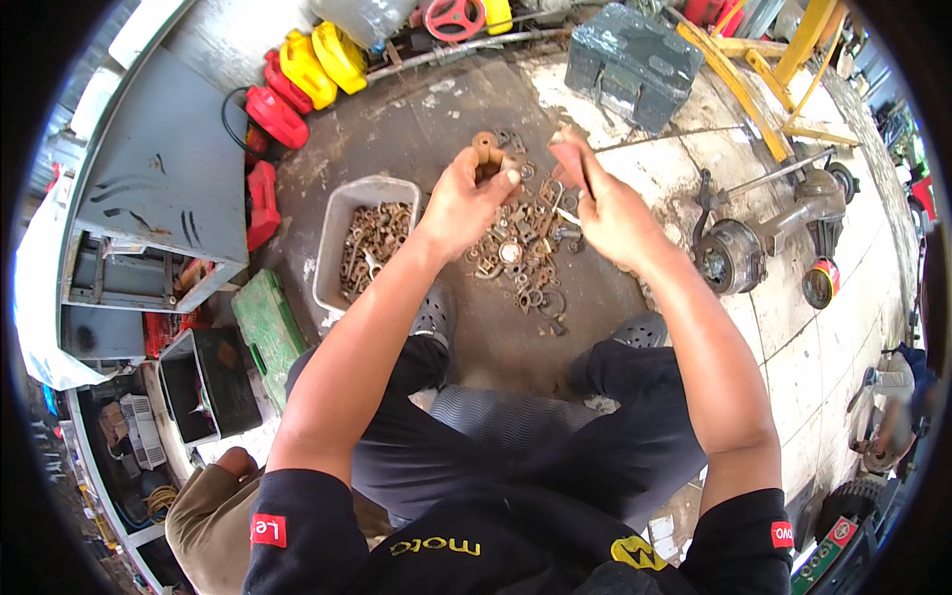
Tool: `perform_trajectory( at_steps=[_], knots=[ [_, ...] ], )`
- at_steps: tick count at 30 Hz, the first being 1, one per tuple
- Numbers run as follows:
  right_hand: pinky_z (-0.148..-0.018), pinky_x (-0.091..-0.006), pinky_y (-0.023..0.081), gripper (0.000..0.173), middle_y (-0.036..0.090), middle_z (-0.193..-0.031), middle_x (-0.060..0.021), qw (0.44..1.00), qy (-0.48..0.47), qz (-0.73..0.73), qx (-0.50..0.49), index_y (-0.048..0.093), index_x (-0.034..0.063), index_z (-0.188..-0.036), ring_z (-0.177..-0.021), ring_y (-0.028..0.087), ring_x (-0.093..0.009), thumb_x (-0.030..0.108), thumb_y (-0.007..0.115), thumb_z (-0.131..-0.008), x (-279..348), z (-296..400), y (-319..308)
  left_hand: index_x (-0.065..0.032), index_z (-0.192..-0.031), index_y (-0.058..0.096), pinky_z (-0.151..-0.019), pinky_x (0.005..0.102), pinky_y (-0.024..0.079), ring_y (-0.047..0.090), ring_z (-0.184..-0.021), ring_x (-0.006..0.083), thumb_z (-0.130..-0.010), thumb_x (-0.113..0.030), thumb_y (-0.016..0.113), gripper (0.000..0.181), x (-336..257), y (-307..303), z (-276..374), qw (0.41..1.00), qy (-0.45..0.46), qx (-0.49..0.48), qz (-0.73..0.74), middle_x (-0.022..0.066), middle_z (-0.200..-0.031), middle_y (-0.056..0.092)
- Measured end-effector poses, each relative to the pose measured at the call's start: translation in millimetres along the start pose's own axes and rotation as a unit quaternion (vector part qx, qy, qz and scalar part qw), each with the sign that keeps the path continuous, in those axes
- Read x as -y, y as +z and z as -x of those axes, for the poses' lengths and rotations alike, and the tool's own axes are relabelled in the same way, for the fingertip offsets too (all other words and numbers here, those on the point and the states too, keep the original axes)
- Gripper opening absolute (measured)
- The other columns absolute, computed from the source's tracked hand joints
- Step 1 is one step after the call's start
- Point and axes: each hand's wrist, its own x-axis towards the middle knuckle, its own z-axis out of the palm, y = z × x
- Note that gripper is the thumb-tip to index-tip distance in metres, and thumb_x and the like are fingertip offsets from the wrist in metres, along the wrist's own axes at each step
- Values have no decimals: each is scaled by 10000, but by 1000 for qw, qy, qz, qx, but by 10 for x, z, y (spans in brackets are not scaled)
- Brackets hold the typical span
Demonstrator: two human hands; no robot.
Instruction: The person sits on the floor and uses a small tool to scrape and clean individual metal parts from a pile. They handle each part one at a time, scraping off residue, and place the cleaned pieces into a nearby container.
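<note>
My left hand (470, 195) is raised over a heap of rusty nuts, washers and bolts (520, 245), its fingers pinched around a small metal part that they largely cover. In my right hand (613, 212) is a folded piece of reddish-brown sandpaper or cloth (571, 160); I cannot tell which. The heap lies on a dark floor sheet between my feet. Left of it stands a grey plastic bin (324, 256) filled with similar rusty hardware and a wrench (372, 264). A large washer (485, 140) lies just beyond my left hand.
A black toolbox (632, 63) stands at the far side. An axle-like metal assembly (732, 253) and a yellow frame (744, 93) are on the right. On the left are a green plastic case (266, 335), jerrycans (275, 115) and a grey cabinet (163, 163). Another person's sleeve (216, 506) shows lower left.
</note>
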Motion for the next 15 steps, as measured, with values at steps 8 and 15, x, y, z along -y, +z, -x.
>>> perform_trajectory(
  at_steps=[8, 15],
  knots=[
    [-866, -519, 520, 663, 650, -1111, -253, 999, 51, 8, 10, 370, 225, -1561, -1008, 639, -456, 43, 515, -940, 272, 214, 141, 5, -1283, 527, -932, 301, 540, 631, -980, 142, -949, -83, 729, 401, -81, 60, 363, 992, -58, 56, 94, 51, -1087, 634],
    [-793, -520, 515, 526, 654, -1053, -226, 996, 83, 32, -24, 525, 107, -1438, -953, 644, -453, 59, 576, -917, 406, 373, 96, 28, -1338, 586, -843, 254, 518, 625, -935, 91, -942, -92, 742, 442, -51, 55, 167, 996, -65, 50, 35, 41, -1070, 686]
  ],
)
